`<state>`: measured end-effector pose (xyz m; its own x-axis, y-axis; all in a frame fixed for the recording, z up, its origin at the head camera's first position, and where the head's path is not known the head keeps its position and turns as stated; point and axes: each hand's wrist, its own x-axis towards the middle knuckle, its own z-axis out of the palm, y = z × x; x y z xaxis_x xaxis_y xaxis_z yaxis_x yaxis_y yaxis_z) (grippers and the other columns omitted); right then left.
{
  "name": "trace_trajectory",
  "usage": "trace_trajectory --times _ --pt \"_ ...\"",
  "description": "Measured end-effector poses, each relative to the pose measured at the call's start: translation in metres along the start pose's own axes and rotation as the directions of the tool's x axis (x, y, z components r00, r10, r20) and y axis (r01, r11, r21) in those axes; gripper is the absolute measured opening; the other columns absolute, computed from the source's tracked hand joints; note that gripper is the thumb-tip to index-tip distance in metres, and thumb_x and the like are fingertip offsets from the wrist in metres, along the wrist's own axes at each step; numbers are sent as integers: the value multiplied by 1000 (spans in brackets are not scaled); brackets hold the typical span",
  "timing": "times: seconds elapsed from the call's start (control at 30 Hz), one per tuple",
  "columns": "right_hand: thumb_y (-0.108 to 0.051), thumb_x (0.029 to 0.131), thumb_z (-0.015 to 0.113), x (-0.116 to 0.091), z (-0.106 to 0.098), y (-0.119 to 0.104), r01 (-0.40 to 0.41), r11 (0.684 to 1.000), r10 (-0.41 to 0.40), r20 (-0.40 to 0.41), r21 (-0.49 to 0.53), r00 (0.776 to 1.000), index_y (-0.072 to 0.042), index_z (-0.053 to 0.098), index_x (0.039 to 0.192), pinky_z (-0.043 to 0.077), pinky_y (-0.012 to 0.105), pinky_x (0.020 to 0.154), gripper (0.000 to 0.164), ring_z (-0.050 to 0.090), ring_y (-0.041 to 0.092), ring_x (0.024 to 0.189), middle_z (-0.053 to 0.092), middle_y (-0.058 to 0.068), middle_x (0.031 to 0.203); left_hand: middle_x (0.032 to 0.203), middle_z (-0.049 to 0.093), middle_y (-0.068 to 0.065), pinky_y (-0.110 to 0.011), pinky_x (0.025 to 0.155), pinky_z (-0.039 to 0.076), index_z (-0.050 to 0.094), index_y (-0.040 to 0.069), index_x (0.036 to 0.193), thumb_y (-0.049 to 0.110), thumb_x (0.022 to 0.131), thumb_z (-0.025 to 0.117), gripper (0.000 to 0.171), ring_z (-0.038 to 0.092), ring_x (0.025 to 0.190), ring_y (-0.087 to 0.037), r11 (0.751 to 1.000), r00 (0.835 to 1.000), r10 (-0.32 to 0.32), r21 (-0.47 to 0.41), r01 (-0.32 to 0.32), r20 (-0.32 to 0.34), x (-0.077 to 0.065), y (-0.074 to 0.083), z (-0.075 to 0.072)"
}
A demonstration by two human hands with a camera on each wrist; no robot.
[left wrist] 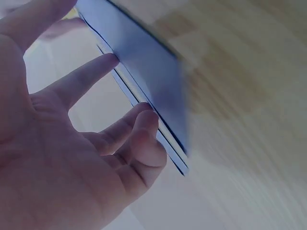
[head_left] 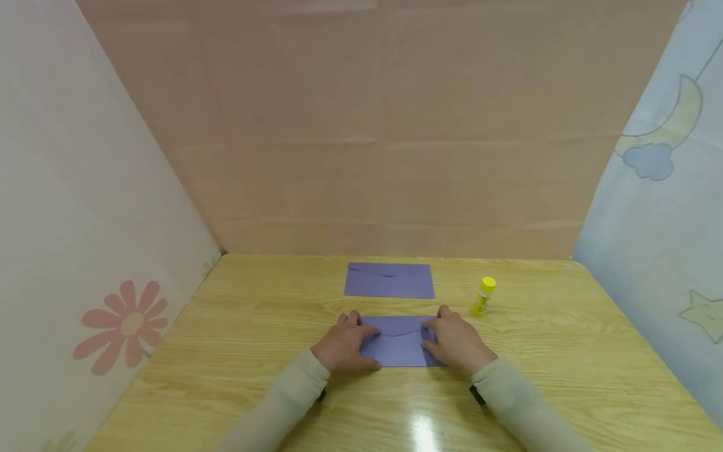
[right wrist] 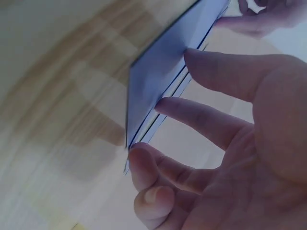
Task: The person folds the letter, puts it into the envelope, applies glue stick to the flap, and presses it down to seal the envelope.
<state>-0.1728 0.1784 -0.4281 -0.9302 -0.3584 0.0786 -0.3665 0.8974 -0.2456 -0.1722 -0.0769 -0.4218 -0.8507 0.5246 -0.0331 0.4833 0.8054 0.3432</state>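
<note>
A purple envelope (head_left: 402,351) with a pointed flap lies flat on the wooden table, its flap edge away from the person. My left hand (head_left: 346,344) rests at its left end, fingers spread, fingertips touching the flap side and thumb near the lower edge. At the right end my right hand (head_left: 459,342) touches the envelope in the same way. In the left wrist view the fingers (left wrist: 81,81) reach the envelope's edge (left wrist: 144,67) fairly straight. The right wrist view has the thumb and fingers (right wrist: 206,117) against the envelope (right wrist: 156,81).
Farther back lies a second purple envelope (head_left: 390,284), its flap folded over. A yellow glue stick (head_left: 484,296) stands upright to the right, beyond the right hand. Covered walls border the wooden table (head_left: 254,314) at the back and both sides.
</note>
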Motion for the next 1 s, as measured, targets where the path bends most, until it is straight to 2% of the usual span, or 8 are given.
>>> trace_trajectory --times 0.17,0.3,0.47,0.63,0.73,0.83,1.0 --pt "-23 85 79 2 4 -16 26 1000 -27 23 17 999 -10 73 118 50 42 63 36 54 23 78 54 13 100 114 50 -8 -29 73 43 65 23 135 52 79 80 66 41 94 -18 999 998 23 49 -25 52 11 16 5" --pt "-27 87 77 1 7 -28 59 998 -60 39 18 997 -15 74 119 49 40 61 35 52 20 78 54 9 102 123 51 -10 -30 74 45 62 26 139 55 79 78 69 43 99 -20 996 997 28 80 -34 69 16 23 9" --pt "-34 86 77 -3 3 -28 -40 998 43 52 -55 998 -23 75 120 48 40 56 35 55 21 79 57 6 108 128 53 -10 -41 79 46 64 27 136 57 78 78 67 43 102 -23 992 999 -11 125 6 40 11 24 10" --pt "-32 87 76 -10 -8 -18 -102 994 105 75 -45 992 -20 75 120 47 39 56 35 57 23 80 59 6 112 120 56 -9 -45 80 44 69 26 130 59 76 78 64 44 101 -25 981 997 -74 179 78 -29 -5 16 6" --pt "-31 86 77 -10 -9 -13 -89 995 90 57 -36 994 -17 75 118 47 39 56 34 56 22 81 60 6 111 119 56 -11 -46 79 43 70 24 129 58 75 78 65 46 105 -28 979 995 -88 179 95 -48 -11 12 2" --pt "-31 85 79 -7 -5 -16 -51 998 52 35 -36 998 -16 76 115 49 41 58 34 55 23 83 59 6 109 119 56 -13 -48 80 45 69 20 130 60 73 79 70 47 108 -31 979 996 -76 184 84 -52 -12 11 1" --pt "-38 84 79 1 6 -31 6 999 -4 66 -32 998 -20 75 119 50 42 61 40 56 25 86 58 8 112 121 58 -15 -49 81 47 67 19 132 64 73 77 75 47 107 -30 975 997 -56 213 67 -58 -8 14 7"
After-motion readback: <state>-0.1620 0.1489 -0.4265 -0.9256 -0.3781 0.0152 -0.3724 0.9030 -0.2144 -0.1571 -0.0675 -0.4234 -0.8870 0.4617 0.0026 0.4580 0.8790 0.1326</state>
